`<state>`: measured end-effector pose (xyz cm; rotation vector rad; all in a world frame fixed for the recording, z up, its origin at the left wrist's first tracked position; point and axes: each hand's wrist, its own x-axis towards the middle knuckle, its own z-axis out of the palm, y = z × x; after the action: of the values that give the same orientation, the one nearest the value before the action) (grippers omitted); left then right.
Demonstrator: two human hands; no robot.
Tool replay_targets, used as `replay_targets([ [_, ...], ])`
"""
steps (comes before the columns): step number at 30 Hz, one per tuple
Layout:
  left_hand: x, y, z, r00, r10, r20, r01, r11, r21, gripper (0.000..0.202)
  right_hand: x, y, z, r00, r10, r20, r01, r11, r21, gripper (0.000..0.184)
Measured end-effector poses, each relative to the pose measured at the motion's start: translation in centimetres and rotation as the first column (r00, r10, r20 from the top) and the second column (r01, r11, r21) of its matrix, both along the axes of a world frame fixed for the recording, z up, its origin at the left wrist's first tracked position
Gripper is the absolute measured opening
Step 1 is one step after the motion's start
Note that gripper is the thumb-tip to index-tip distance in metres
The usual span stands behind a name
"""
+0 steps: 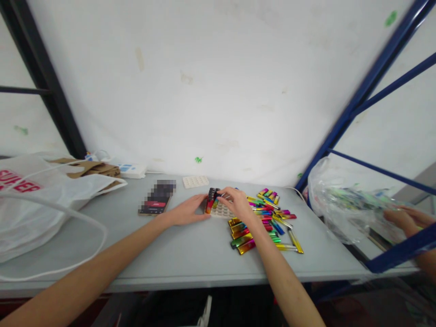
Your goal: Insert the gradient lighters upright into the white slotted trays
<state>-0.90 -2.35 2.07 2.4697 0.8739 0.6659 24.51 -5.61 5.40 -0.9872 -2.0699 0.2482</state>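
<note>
A cream tray with rows of holes [223, 211] lies on the grey table, with several lighters [210, 202] with black tops and shiny colored bodies standing upright at its left end. My left hand [189, 210] grips the left edge of this tray, thumb in front and fingers behind. Over the tray, my right hand [236, 203] has its fingers pinched on a lighter [215, 203], partly covered by the fingertips. Right of the tray, beside and under my right forearm, spreads a loose pile of shiny multicolored lighters [241, 240].
A second cream tray [195, 182] lies near the wall. To the left are a phone [158, 197], a white plastic bag [41, 204], and brown cardboard [97, 170]. At right stand a blue metal frame [350, 111] and a clear plastic bag [337, 204], with another person's hand [402, 220] beyond.
</note>
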Motion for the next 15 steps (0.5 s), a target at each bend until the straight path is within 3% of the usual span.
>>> replay_targets([
  [8,-0.02,-0.07,0.13,1.0,0.01,0.007,-0.01,1.0,-0.008,0.063,0.21,-0.25,0.76,1.0,0.014,0.012,-0.012,0.992,-0.125,0.017],
  [15,-0.11,-0.09,0.2,0.999,0.035,-0.027,-0.036,0.999,-0.019,0.067,0.04,0.05,-0.07,0.997,-0.012,0.07,0.015,0.999,-0.035,0.029],
])
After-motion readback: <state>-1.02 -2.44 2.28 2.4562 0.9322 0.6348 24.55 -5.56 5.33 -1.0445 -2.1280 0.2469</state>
